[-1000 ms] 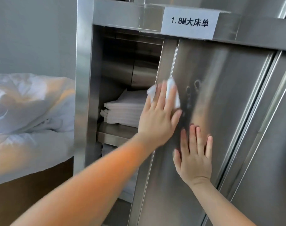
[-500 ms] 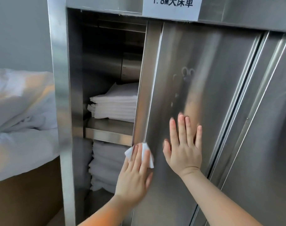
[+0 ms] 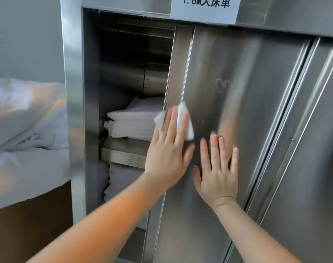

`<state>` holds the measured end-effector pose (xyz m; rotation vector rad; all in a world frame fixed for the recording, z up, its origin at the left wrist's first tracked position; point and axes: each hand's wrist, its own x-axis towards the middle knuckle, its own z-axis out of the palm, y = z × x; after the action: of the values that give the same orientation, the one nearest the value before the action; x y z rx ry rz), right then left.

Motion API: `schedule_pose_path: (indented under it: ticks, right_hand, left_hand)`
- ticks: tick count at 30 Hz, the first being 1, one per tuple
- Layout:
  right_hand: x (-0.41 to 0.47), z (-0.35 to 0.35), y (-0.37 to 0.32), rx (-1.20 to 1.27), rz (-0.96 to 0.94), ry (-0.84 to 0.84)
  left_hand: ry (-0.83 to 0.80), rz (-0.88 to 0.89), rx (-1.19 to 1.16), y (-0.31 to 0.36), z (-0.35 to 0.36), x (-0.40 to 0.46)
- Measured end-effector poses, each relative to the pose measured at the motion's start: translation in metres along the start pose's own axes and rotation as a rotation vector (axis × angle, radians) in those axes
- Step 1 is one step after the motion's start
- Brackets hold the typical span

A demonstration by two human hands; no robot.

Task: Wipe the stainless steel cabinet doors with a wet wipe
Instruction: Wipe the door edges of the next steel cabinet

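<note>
My left hand [image 3: 167, 160] lies flat, fingers [image 3: 182, 128] straight and slightly spread, pressing a white wipe [image 3: 184, 120] against the left edge of the steel door [image 3: 247, 111]. The wipe is soft and crumpled, showing past my fingertips toward 12 o'clock. At 3 o'clock from it, just beside, my right hand [image 3: 217, 175] rests palm-flat on the same door, fingers released and straight, holding nothing. The door is brushed metal, glossy, with vertical ridges. Overhead, at 12 o'clock, a white label [image 3: 205, 6] reads "1.8M大床单". At 9 o'clock, the open compartment holds folded white sheets [image 3: 131, 124] on a steel shelf [image 3: 124, 156].
</note>
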<state>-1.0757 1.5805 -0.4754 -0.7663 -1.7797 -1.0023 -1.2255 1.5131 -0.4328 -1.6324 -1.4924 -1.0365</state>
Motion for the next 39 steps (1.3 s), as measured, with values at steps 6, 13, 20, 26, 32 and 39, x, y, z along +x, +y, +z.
schedule_pose_path:
  ticks: [6,13,20,26,32,39]
  right_hand:
    - [0.0,0.003,-0.001,-0.019,0.006,-0.003]
    - [0.0,0.002,-0.001,-0.007,0.006,-0.027]
    - [0.0,0.0,-0.002,-0.018,0.012,-0.017]
    - [-0.001,0.002,-0.001,-0.061,0.013,-0.014]
    - [0.0,-0.001,-0.002,-0.05,0.008,-0.03]
    - [0.0,-0.002,-0.003,-0.083,0.008,-0.018]
  left_hand:
    - [-0.379,-0.07,0.081,0.005,0.064,-0.22]
    - [-0.087,0.0,-0.009,-0.005,0.014,-0.05]
    - [-0.102,-0.06,-0.043,0.0,0.053,-0.126]
    - [-0.362,-0.065,0.033,-0.001,0.083,-0.24]
    - [-0.021,-0.179,-0.115,0.013,0.044,-0.097]
    - [-0.133,-0.156,-0.074,0.009,0.085,-0.202]
